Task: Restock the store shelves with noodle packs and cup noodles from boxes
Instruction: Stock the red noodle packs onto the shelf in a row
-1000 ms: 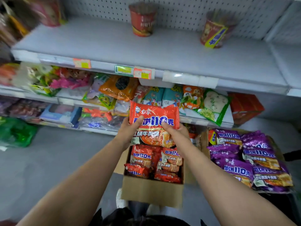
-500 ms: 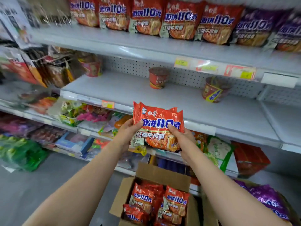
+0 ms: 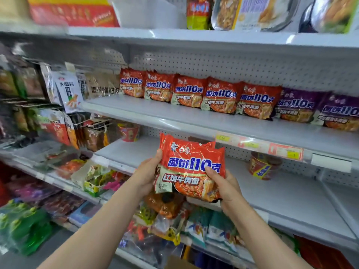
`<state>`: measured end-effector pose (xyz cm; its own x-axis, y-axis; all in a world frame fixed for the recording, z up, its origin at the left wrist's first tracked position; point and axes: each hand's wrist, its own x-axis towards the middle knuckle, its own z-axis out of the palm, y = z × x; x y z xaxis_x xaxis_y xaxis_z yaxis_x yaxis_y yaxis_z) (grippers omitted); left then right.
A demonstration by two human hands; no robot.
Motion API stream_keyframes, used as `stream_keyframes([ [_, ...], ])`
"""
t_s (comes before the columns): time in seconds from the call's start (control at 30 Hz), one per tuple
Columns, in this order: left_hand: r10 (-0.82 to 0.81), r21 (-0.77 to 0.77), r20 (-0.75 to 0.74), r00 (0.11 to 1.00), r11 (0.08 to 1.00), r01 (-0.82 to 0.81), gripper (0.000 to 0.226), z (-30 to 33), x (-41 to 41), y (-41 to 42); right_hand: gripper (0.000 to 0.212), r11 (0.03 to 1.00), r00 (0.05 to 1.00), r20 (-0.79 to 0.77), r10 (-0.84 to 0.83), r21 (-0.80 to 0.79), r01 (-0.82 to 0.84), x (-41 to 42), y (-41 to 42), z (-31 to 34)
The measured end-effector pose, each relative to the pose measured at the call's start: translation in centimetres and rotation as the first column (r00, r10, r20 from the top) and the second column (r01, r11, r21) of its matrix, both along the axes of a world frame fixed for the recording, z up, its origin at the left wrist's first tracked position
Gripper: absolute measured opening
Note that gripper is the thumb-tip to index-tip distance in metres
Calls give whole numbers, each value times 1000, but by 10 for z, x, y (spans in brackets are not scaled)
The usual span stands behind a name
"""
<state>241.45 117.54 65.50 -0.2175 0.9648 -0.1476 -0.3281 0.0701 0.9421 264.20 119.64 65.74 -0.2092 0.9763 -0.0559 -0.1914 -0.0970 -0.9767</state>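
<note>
I hold a stack of red noodle packs [image 3: 191,166] upright in front of the shelves, at chest height. My left hand [image 3: 148,171] grips its left edge, thumb on the front. My right hand [image 3: 223,183] grips the lower right corner, thumb across the blue lettering. On the upper shelf [image 3: 174,113] stands a row of several matching red packs [image 3: 221,98], with purple packs [image 3: 318,109] to their right. The shelf below [image 3: 291,200] holds two red cup noodles, one at the left [image 3: 129,132] and one at the right [image 3: 262,166].
Snack bags hang on pegs at the left [image 3: 66,92]. Mixed snack packets [image 3: 97,177] fill the lower shelves. Price labels [image 3: 279,150] line the upper shelf's edge. A cardboard box flap [image 3: 174,264] shows at the bottom edge. Boxes and bags sit on the top shelf [image 3: 213,33].
Both hands have lifted the red packs from above the box up to shelf height. My view has tilted upward, so the box has dropped almost out of sight and the upper shelves have appeared.
</note>
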Motion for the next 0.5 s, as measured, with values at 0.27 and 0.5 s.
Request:
stream_keyframes([
  [0.27, 10, 172, -60, 998, 985, 0, 32, 76, -35, 19, 38, 983, 998, -67, 6, 181, 6, -25, 22, 77],
  [0.5, 76, 237, -81, 994, 970, -55, 27, 128, -65, 45, 33, 972, 998, -68, 16, 237, 1, -54, 54, 130],
])
